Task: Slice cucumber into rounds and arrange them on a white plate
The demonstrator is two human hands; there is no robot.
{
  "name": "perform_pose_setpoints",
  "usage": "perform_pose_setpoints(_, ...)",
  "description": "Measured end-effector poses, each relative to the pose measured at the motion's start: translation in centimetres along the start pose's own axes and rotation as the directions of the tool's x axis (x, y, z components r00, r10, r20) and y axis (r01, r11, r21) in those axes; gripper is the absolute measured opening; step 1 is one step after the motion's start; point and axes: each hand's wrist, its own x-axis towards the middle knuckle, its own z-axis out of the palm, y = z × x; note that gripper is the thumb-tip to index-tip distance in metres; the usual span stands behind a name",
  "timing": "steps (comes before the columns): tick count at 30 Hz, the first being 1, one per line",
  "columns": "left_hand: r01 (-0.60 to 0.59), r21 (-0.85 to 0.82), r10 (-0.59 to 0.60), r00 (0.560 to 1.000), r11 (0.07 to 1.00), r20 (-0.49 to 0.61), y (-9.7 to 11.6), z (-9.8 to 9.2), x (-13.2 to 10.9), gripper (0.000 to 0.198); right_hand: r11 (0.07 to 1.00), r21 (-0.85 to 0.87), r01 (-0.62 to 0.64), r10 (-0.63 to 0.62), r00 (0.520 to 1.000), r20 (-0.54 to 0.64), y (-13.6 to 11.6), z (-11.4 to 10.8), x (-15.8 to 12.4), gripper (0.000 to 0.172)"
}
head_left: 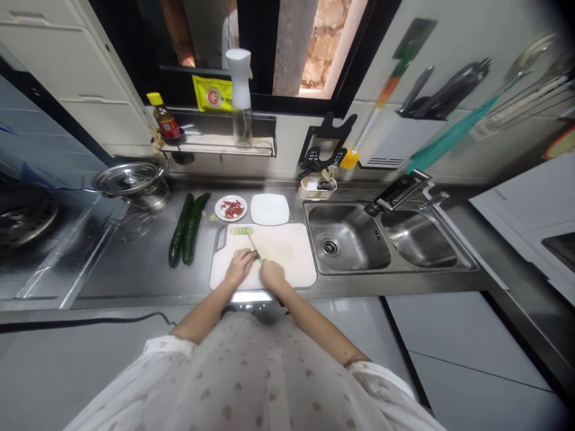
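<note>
On the white cutting board (294, 263), my right hand (272, 276) is closed around the handle of a kitchen knife (255, 245), its blade pointing away and to the left. My left hand (240, 267) is closed on a small dark green cucumber piece (250, 255) just left of the blade; the fingers cover most of it. Several thin cucumber slices (241, 230) lie overlapped in a row near the board's far left edge. Two whole cucumbers (192, 230) rest side by side on the counter, left of the board.
Behind the board stand a white plate of chopped red bits (232, 209) and a white square plate (269, 209). A double steel sink (354, 239) adjoins on the right. A lidded steel pot (135, 184) is at the far left, and a shelf (215, 143) holds bottles.
</note>
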Motion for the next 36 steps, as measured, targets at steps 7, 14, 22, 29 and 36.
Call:
perform_pose_setpoints(7, 0.001, -0.007, -0.001, 1.000, 1.000, 0.001, 0.0, 0.0, 0.0, 0.028, 1.000, -0.016, -0.026, 0.027, 0.999, 0.040, 1.1, 0.9, -2.3, 0.029)
perform_pose_setpoints(14, 0.005, -0.017, -0.005, 1.000, 1.000, -0.003, 0.1, 0.0, 0.1, 0.028, 0.997, -0.026, -0.075, 0.075, 0.997, 0.032, 1.3, 1.6, -2.9, 0.028)
perform_pose_setpoints(22, -0.006, -0.023, 0.006, 1.000, 1.000, -0.002, 0.1, -0.1, 0.1, 0.028, 1.000, 0.001, -0.030, 0.030, 0.999, 0.024, 0.3, 0.3, -1.0, 0.027)
perform_pose_setpoints(29, -0.016, -0.009, 0.016, 1.000, 1.000, -0.010, 0.3, -0.1, 0.0, 0.028, 0.999, 0.014, -0.035, 0.034, 0.999, 0.038, 0.0, -0.2, -0.7, 0.029)
perform_pose_setpoints(36, -0.013, -0.004, 0.013, 1.000, 1.000, -0.015, 0.2, 0.0, -0.1, 0.029, 0.999, -0.004, -0.034, 0.034, 0.999, 0.036, 1.0, 0.7, -2.1, 0.027)
